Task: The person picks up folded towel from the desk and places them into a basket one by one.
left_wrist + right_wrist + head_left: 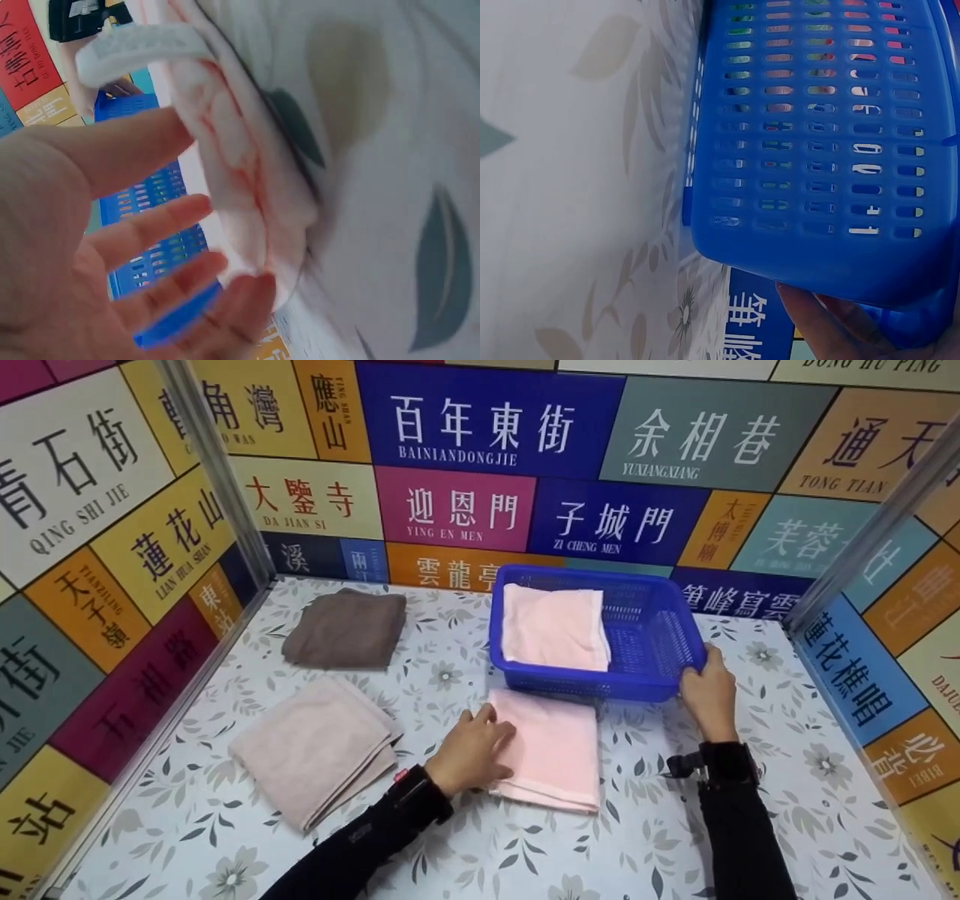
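Note:
A folded pink towel (547,750) lies on the table just in front of a blue plastic basket (592,681). My left hand (471,751) is at this towel's left edge, thumb and fingers apart. In the left wrist view the fingertips (259,289) come right up to the folded layers of the pink towel (247,172). My right hand (709,690) grips the basket's right end by the rim, with fingers (814,319) under the rim in the right wrist view. Inside the basket, on its left side, sits another folded pink towel (555,626).
To the left lie a folded beige-pink towel (311,750) and, behind it, a folded brown towel (345,628). Panels (465,510) printed with street names wall the table (420,840) at the back and both sides. The basket stands close to the back panel.

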Tool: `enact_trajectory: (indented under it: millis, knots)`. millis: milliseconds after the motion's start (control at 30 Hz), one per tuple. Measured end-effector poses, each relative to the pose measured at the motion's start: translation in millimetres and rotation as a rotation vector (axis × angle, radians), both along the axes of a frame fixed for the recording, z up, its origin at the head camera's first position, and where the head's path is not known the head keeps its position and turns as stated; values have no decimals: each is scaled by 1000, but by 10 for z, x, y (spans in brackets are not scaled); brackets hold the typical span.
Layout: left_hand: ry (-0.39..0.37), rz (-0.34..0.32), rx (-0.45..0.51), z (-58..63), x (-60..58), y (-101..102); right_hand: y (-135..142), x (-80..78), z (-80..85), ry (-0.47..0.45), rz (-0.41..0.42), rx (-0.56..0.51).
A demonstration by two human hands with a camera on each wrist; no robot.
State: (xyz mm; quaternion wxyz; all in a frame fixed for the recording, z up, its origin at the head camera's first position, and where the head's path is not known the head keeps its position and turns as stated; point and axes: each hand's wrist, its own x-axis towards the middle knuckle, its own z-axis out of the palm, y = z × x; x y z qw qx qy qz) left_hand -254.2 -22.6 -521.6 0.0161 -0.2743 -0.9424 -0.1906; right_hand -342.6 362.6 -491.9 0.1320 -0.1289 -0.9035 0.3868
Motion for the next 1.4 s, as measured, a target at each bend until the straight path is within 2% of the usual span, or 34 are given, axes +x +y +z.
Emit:
enact_trajectory:
  millis: [133, 300, 733, 867, 1000, 1200, 1300, 1400]
  knots:
    - [-101, 75, 1, 8, 6, -15, -27, -15, -1, 10, 8, 3]
    - [-203, 96, 33, -12, -9, -15, -64, -24, -1, 6, 23, -1]
    - [-290, 152, 88, -35, -20, 28, -129, -39, -29, 16, 27, 7]
    - [-294, 167, 64, -19, -15, 25, -161, -36, -20, 12, 42, 14]
    - [-281, 161, 44, 3, -14, 15, -198, -37, -6, 8, 58, -2]
    - [-313, 133, 90, -16, -51, 5, -199, -17, -5, 14, 72, 10]
    - [-328, 106, 120, -31, -63, 10, -142, 90, -31, 15, 49, -1]
    - [-348, 83, 145, -34, -66, 19, -77, 261, -82, 23, -29, -92]
